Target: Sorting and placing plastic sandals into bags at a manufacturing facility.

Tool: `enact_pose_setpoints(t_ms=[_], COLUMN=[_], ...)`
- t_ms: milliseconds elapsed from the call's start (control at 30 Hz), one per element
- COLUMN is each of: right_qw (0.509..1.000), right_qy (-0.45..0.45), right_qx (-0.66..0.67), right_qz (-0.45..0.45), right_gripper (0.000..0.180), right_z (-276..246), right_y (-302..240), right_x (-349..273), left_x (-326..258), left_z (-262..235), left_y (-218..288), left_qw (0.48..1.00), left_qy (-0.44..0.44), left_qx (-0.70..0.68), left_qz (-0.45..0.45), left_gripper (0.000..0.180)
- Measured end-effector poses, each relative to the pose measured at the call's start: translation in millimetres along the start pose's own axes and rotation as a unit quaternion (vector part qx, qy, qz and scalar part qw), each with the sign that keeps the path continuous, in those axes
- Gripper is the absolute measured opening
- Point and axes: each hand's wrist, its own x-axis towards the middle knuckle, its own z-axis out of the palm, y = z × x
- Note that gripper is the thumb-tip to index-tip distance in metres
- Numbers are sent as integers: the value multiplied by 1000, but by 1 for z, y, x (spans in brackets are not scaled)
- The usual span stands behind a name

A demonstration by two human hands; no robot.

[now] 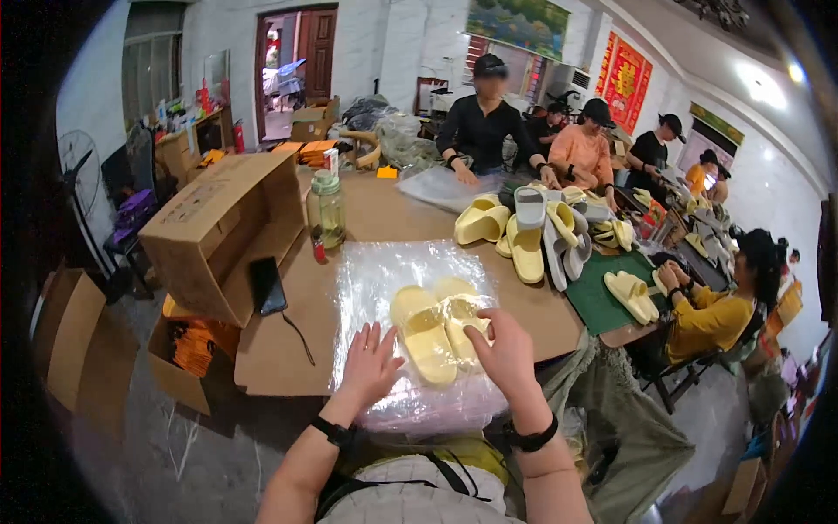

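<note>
1. Centrally, just ahead of both hands: pair of pale yellow slippers (436, 327), lying side by side, soles down, wrapped in clear film on top of a stack of clear plastic bags (384, 279).
2. Right hand (506, 349): resting on the near end of the right-side slipper, fingers bent and pinching at the film over it; thumb side hidden, so exact grip hard to tell. Black wristband behind it.
3. Left hand (371, 362): fingers spread flat, pressed palm-down on the bag stack just left of the slippers, touching the plastic, not the slippers. Black watch on the wrist.
4. Beneath the stack: brown cardboard-covered table (288, 349).
5. Left of the left hand, and farther out: black phone (267, 286) leaning against an open cardboard box (218, 231) lying on its side, with a thin dark cable trailing on the table near it.
6. Beyond the left hand, past the bag stack: clear jar with a green lid (326, 210), upright.
7. Beyond the right hand: heap of yellow and grey slippers (537, 231), well apart from the wrapped pair.
8. Farther beyond and to the right: several people in dark caps (489, 122) seated along the table, their hands among loose slippers and plastic.
9. Right of the right hand: seated person in a yellow top (711, 319) beside a green mat (598, 301) bearing another yellow pair.
</note>
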Motion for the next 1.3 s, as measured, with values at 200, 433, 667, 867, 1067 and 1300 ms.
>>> enact_pose_setpoints(t_ms=[200, 433, 667, 867, 1067, 1300], right_qw=[869, 958, 971, 986, 978, 991], right_qy=[-463, -150, -165, -128, -133, -84], right_qx=[150, 229, -128, -58, -100, -50], right_qz=[-92, 80, 112, 92, 126, 91], right_gripper=[28, 27, 39, 37, 23, 19], right_z=[-32, -27, 99, 143, 168, 149], right_y=[-25, -7, 75, 89, 93, 100], right_x=[3, 18, -3, -8, 19, 4], left_x=[1, 2, -5, 0, 7, 1], left_z=[-2, -8, 4, 4, 4, -2], left_y=[4, 9, -5, -3, -7, 4], left_qw=[999, 999, 998, 999, 999, 999], left_qy=[36, 30, 36, 14, -16, -28], left_qx=[-4, -2, 22, 43, 36, -7], left_qz=[9, 12, 37, 20, 23, -21], left_gripper=[66, 64, 62, 61, 63, 81])
